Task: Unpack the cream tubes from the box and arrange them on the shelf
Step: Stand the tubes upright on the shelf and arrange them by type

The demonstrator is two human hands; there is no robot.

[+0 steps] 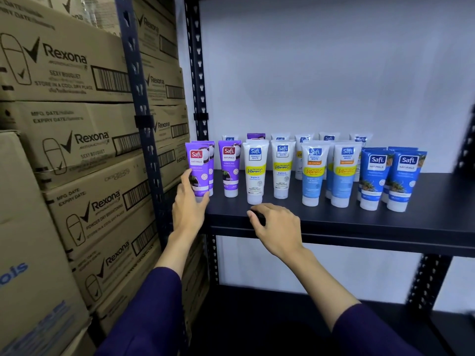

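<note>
Left hand (190, 206) grips the purple tube (198, 170), which could tip its neighbour just behind. Right hand (276, 228), loosely curled and holding nothing, hovers just below the white tube (255, 173), easy to bump.

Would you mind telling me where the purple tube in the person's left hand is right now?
The purple tube stands at the far left front of the black shelf, gripped by the left hand, beside the upright post.

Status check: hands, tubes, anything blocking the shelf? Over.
Left hand holds the leftmost purple tube upright at the shelf front edge. Right hand loosely curled, holds nothing. Other tubes stand in rows. No obstruction visible.
</note>
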